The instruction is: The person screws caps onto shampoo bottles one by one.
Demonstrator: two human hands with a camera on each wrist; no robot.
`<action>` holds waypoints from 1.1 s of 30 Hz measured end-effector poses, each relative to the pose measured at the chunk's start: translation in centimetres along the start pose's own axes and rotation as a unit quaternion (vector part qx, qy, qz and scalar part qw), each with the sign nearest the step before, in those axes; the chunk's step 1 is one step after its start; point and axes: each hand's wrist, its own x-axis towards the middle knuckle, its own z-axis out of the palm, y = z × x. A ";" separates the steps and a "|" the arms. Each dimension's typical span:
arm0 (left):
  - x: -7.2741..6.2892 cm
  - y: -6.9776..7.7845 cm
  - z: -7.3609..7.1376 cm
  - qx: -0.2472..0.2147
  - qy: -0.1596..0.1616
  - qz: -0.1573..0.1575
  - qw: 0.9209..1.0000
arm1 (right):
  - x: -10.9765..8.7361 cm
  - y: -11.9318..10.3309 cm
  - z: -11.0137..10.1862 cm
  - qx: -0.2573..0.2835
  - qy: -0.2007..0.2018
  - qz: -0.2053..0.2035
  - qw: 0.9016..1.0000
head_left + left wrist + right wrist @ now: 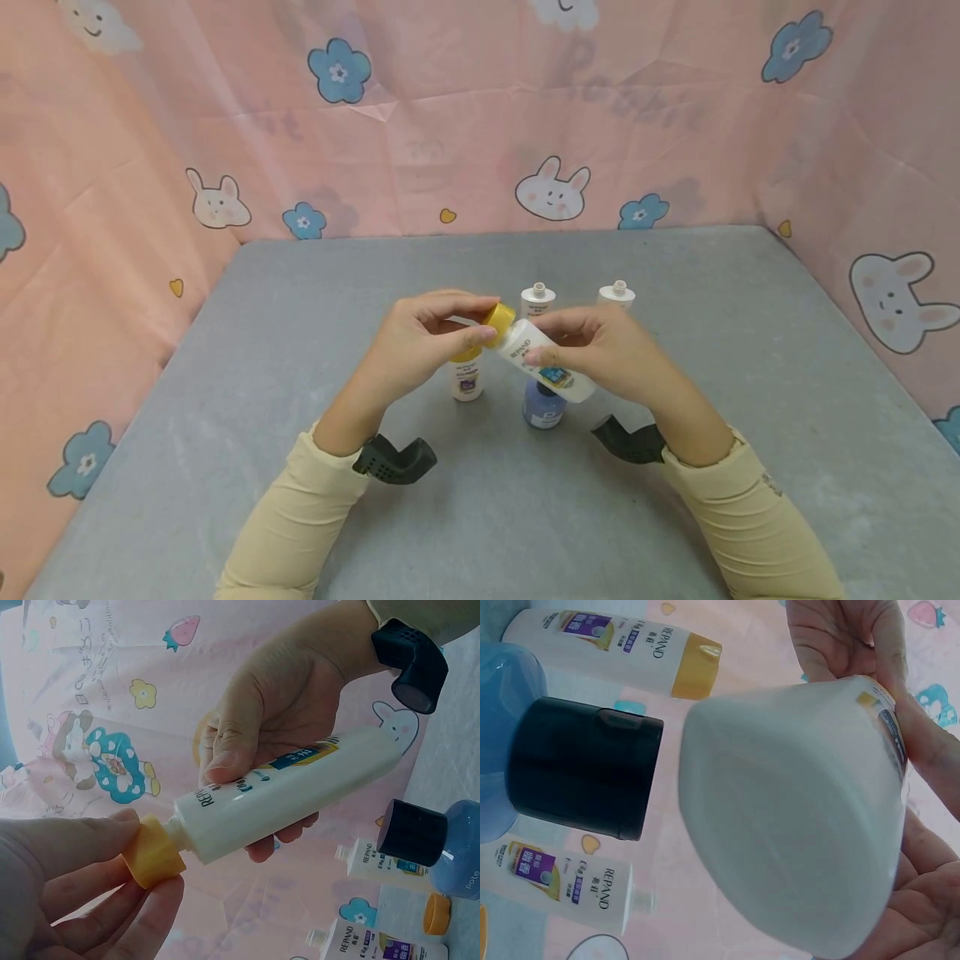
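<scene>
Over the middle of the table, my right hand (618,350) grips a white REPAND bottle (517,342) by its sides, tilted with its neck up to the left. My left hand (405,342) pinches a yellow cap (500,323) between thumb and fingers at the bottle's mouth. Part of the pale neck (178,834) shows between cap and shoulder in the left wrist view. The right wrist view looks at the bottle's broad base (787,825). Just below the held bottle stands a blue bottle (542,410) with a dark cap (585,769).
A white bottle with a yellow cap (467,382) stands beneath the left hand. Behind the hands are two white bottles without caps, one left (537,297) and one right (617,294). A loose yellow cap (436,913) lies on the grey table (300,333). Pink curtain (450,150) surrounds the table.
</scene>
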 end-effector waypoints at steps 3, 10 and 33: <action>0.0 0.0 0.0 0.001 -0.005 -0.002 1.000 | 0.0 0.0 0.0 -0.007 0.001 0.004 1.000; -0.3 0.1 0.2 0.019 -0.013 -0.005 1.000 | 0.0 0.1 0.0 -0.007 -0.003 0.005 1.000; -0.4 0.1 -0.4 0.038 -0.089 0.101 0.990 | 0.0 0.3 -0.1 0.027 -0.036 0.008 0.999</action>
